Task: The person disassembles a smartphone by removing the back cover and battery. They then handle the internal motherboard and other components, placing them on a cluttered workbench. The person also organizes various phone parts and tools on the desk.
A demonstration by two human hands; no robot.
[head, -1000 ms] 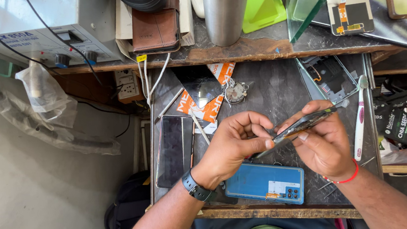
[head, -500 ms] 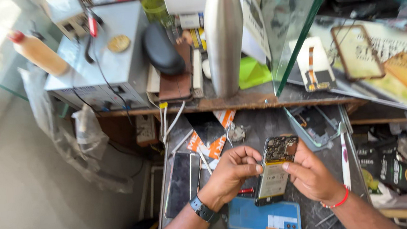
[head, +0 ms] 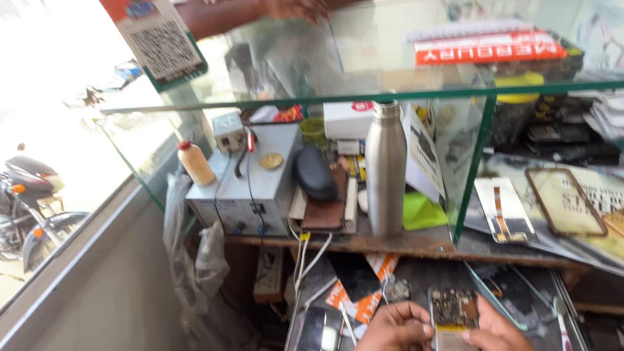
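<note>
Both hands sit at 6 o'clock in the head view, low in frame. The opened smartphone with its back cover off, circuit board and pale battery exposed [head: 454, 325], stands roughly upright between them, board side toward the camera, probably so the internals face the eyes.

Left hand [head: 390, 338]: fingers curled against the phone's left edge, grasping it by the side. Right hand [head: 498, 338]: fingers on the lower right edge, also gripping; its palm is cut off by the frame bottom. Edge grip on both sides keeps fingers off the board.

Below and at 9 o'clock of the left hand, a dark phone with a glossy screen [head: 317, 342] lies flat on the dark work counter [head: 350, 270], near but apart from the hand. Orange-and-white flat packets [head: 360, 295] lie just beyond the hands at 12 o'clock.

Higher, on the wooden shelf [head: 423, 242]:
- tall brushed-steel bottle [head: 386, 167], upright, dead ahead
- grey metal box unit with cables [head: 249, 185] at 10 o'clock, a small plastic bottle with red cap [head: 196, 163] on its left end
- black oval case [head: 316, 174] resting on a brown wallet-like pad

The glass display counter [head: 365, 95] spans the top; another person's hand [head: 297, 2] rests on it at 12 o'clock, well apart from the work.
</note>
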